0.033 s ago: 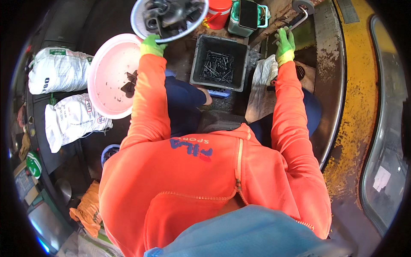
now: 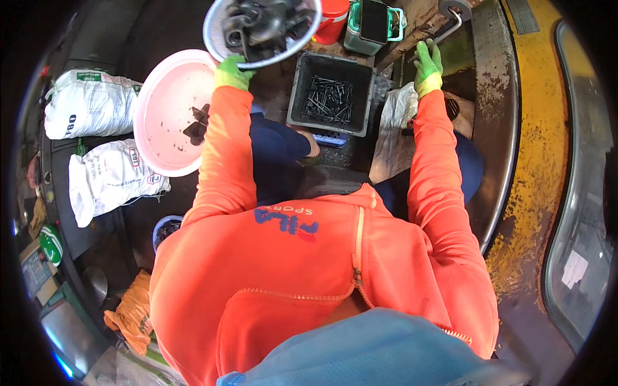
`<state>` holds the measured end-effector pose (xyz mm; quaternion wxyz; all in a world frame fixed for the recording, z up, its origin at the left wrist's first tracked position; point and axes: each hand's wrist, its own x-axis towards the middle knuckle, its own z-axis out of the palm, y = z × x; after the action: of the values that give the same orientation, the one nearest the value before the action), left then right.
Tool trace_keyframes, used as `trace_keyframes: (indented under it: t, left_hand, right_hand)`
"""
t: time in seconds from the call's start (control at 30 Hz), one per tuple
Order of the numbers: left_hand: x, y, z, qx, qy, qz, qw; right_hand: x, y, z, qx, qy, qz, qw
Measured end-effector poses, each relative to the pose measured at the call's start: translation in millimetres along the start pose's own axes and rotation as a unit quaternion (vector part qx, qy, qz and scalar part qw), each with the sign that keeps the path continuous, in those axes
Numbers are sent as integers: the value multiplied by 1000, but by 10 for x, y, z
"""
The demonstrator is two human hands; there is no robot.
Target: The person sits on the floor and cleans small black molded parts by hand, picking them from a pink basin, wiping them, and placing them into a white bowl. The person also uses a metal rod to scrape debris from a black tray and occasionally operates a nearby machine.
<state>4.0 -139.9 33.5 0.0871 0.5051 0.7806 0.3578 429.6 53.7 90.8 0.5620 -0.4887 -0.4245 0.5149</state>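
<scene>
My left hand (image 2: 233, 73), in a green and yellow glove, grips the near rim of a pale round plastic basket (image 2: 216, 44). Dark, curved, glossy parts (image 2: 267, 27) are heaped in this basket, which the top of the view cuts off. Gloved alike, my right hand (image 2: 427, 67) is raised at the right with its fingers stretched upward and nothing clearly held. It is nearest to a bent metal handle (image 2: 452, 29) on a grey round fitting. Between my hands stands a black rectangular bin (image 2: 296, 103) with many thin dark metal rods or bolts (image 2: 328, 98) in it.
A pink basin (image 2: 154, 138) holding a few dark pieces stands left of my arm, beside two white sacks (image 2: 90, 106). Beyond the bin are a red container (image 2: 331, 22) and a green-and-white cooler box (image 2: 367, 32). A yellow, worn machine panel (image 2: 534, 128) borders my right side.
The basket and my left hand have shifted slightly to the right. My right hand stays nearly where it was.
</scene>
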Motion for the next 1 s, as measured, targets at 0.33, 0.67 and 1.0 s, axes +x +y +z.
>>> trace_keyframes:
  t: [0.33,0.67,1.0]
  left_hand:
    - [-1153,699,413,-96,-240,-30,965]
    - [-938,424,1026,229,-254,90,935]
    - [-617,1216,529,-792,-89,-153,584]
  right_hand:
    - [-1471,-1847,-374,-108,-154,-244,951]
    - [-3530,-3505,-1535,-299,385,-473,734]
    - [-3606,-3768,-2126,-276,463,-438,719]
